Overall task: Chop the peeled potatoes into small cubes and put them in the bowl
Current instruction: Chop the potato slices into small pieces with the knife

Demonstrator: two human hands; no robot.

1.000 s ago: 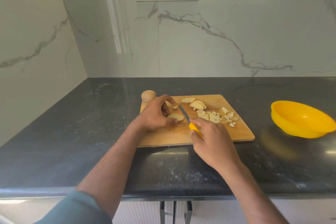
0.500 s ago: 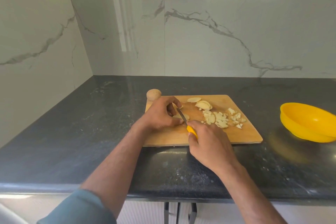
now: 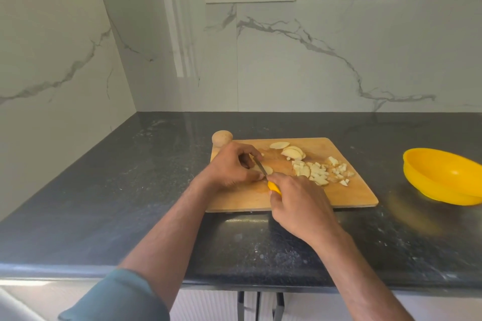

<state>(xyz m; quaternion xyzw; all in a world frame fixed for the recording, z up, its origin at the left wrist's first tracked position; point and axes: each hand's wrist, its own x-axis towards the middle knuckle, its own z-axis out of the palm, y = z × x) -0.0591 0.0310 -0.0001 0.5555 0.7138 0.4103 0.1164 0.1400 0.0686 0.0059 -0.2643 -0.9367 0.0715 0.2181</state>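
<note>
Two hands at cutting board (image 3: 260, 198): left hand (image 3: 232, 167) pins potato slice (image 3: 267, 170); right hand (image 3: 300, 206) grips knife (image 3: 273, 187); slice likely wet, slippery, firm; hold by edges; cubes (image 3: 319, 172) piled mid-board; bowl (image 3: 443, 177) well right on counter (image 3: 104, 190).

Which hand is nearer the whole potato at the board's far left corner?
Left. The left hand lies just in front of the whole potato; the right hand, gripping the knife, is farther toward the board's near edge.

The right hand (image 3: 300, 206) is hiding most of the knife handle (image 3: 274, 187); the left hand (image 3: 232, 167) is covering part of the potato slice (image 3: 268, 170); the frame edge is clipping the bowl (image 3: 440, 177).
</note>
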